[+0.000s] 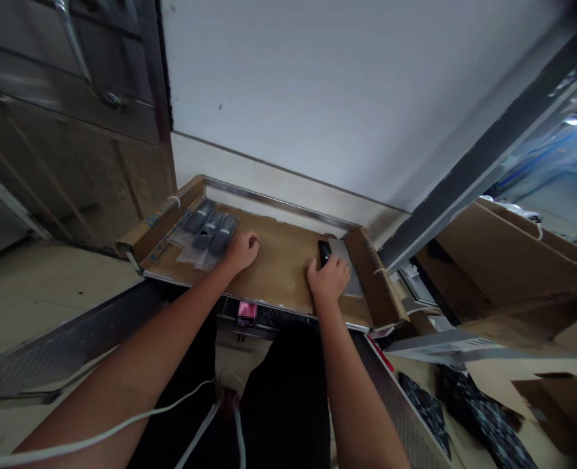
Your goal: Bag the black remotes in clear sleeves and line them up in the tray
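On the cardboard-lined tray, my left hand rests with its fingers curled in, and nothing shows in them. Just left of it lie several dark grey rounded items in clear plastic bags; what kind they are is too blurred to tell. My right hand is at the tray's right side, thumb and fingers around the lower end of a small black elongated object. That object's lower part is hidden by the hand. Beneath and beside the right hand lies a stack of flat clear plastic bags.
Cardboard side walls edge the tray, and a white panel rises behind it. A metal door with a handle stands at left. To the right is a large cardboard box. A white cable hangs in front of me.
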`<state>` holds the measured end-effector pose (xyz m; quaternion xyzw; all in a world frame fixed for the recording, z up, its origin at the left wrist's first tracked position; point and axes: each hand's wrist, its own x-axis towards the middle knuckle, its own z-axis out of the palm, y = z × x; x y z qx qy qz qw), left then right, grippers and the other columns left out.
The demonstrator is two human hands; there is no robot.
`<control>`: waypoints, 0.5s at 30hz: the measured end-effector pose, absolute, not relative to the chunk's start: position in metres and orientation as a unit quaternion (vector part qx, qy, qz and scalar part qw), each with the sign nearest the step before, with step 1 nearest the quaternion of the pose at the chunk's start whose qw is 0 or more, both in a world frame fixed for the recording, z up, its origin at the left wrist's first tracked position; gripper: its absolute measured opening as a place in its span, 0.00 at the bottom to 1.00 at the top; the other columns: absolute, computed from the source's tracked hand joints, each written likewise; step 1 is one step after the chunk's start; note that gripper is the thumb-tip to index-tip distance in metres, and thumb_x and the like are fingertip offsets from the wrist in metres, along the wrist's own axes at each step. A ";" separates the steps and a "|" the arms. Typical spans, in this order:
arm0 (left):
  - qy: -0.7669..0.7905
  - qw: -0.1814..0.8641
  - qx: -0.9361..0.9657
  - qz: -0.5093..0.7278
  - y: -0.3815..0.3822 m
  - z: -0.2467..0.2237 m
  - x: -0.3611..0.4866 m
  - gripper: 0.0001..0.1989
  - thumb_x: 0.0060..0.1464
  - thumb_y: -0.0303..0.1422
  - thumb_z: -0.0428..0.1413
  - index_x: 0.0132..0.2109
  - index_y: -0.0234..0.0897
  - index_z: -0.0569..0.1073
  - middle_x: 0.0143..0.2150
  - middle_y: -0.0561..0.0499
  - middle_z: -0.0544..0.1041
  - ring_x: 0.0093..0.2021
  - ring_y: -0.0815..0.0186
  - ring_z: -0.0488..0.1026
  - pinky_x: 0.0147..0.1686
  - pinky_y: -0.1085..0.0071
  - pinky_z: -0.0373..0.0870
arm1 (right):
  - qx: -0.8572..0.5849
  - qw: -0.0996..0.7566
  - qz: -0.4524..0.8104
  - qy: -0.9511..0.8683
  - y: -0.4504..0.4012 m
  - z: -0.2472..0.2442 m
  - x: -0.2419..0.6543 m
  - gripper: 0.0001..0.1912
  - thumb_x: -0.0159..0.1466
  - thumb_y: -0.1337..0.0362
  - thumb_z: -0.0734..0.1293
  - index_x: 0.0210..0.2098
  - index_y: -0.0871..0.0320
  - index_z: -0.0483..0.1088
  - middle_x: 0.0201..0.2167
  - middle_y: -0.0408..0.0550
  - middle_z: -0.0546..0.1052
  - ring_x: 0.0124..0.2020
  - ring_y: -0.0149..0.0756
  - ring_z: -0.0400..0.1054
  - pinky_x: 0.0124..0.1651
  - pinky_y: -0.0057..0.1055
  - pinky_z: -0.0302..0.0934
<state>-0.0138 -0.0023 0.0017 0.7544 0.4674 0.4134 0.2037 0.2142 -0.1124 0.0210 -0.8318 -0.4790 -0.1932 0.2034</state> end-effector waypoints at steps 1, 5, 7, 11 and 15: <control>0.448 0.184 0.771 0.413 -0.006 0.006 -0.015 0.10 0.55 0.24 0.50 0.40 0.38 0.74 0.42 0.47 0.78 0.45 0.61 0.74 0.50 0.64 0.70 | -0.817 0.192 -0.176 -0.515 -0.117 0.022 0.209 0.21 0.68 0.53 0.61 0.46 0.64 0.72 0.45 0.64 0.75 0.49 0.52 0.68 0.49 0.40 0.58; 0.487 0.070 0.777 0.392 -0.012 0.023 -0.034 0.11 0.53 0.26 0.55 0.44 0.37 0.73 0.57 0.39 0.72 0.60 0.49 0.67 0.60 0.53 0.62 | -0.756 0.125 -0.063 -0.639 -0.130 0.022 0.193 0.23 0.71 0.52 0.56 0.30 0.57 0.76 0.31 0.53 0.79 0.34 0.39 0.72 0.37 0.29 0.56; 0.588 0.059 0.725 0.354 -0.004 0.027 -0.048 0.18 0.49 0.29 0.61 0.48 0.33 0.71 0.58 0.32 0.70 0.62 0.40 0.64 0.59 0.47 0.61 | -0.751 0.117 -0.059 -0.647 -0.132 0.021 0.191 0.24 0.71 0.52 0.56 0.30 0.56 0.77 0.30 0.52 0.80 0.32 0.37 0.73 0.34 0.28 0.55; 0.651 0.149 0.702 0.248 0.022 0.029 -0.062 0.31 0.37 0.34 0.69 0.49 0.29 0.71 0.53 0.26 0.73 0.58 0.36 0.69 0.54 0.49 0.67 | -0.754 0.120 -0.074 -0.642 -0.131 0.022 0.192 0.23 0.71 0.52 0.57 0.31 0.56 0.78 0.32 0.52 0.81 0.32 0.37 0.74 0.32 0.27 0.53; 0.629 0.217 0.725 0.177 0.032 0.031 -0.049 0.30 0.28 0.38 0.72 0.42 0.33 0.75 0.45 0.30 0.79 0.52 0.41 0.75 0.48 0.58 0.72 | -0.762 0.128 -0.065 -0.631 -0.131 0.023 0.190 0.22 0.70 0.52 0.59 0.31 0.56 0.77 0.32 0.53 0.81 0.33 0.37 0.73 0.33 0.27 0.53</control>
